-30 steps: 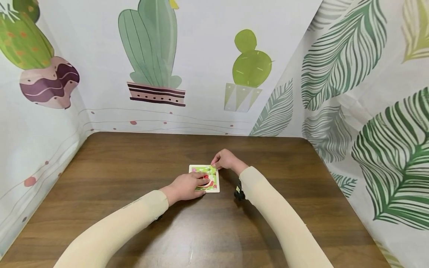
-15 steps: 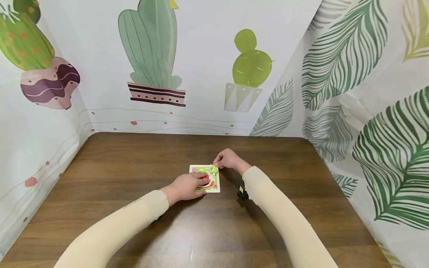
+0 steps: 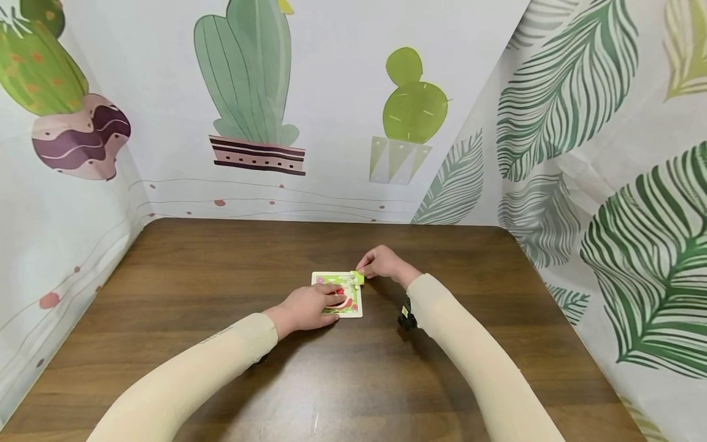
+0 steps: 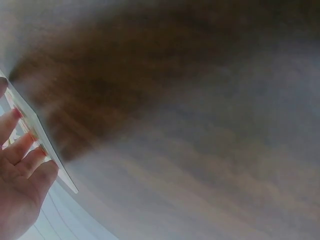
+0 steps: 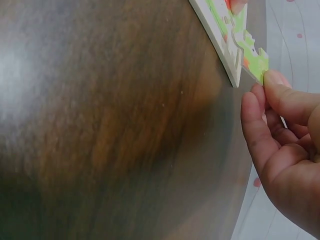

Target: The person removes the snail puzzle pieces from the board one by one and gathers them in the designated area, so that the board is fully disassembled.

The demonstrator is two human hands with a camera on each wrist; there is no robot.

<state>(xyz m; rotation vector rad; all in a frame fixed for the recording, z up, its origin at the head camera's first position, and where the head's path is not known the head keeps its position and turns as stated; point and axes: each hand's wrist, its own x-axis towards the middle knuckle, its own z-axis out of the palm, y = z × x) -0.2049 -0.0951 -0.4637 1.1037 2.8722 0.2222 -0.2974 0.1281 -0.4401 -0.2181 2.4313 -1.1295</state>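
A small square jigsaw puzzle (image 3: 353, 308) in a white frame lies flat on the table, its picture green with red parts. My left hand (image 3: 310, 307) rests on its left side, fingers spread over the picture and covering much of it. In the left wrist view those fingers (image 4: 35, 160) lie across the board's edge. Thumb and forefinger of my right hand (image 3: 381, 263) pinch a green puzzle piece (image 5: 256, 61) by its corner. The piece is lifted at the board's far right corner and overlaps the frame's edge in the head view. Pale bare board shows in the gap beside it.
The brown wooden table (image 3: 353, 380) spreads out on all sides of the puzzle. A cloth wall (image 3: 342, 110) printed with cacti stands along its far edge, and a leaf-printed one (image 3: 635, 258) along the right.
The right hand has moved a little to the right, drawing the green puzzle piece up and out of its corner. My left hand has stayed in place on the board.
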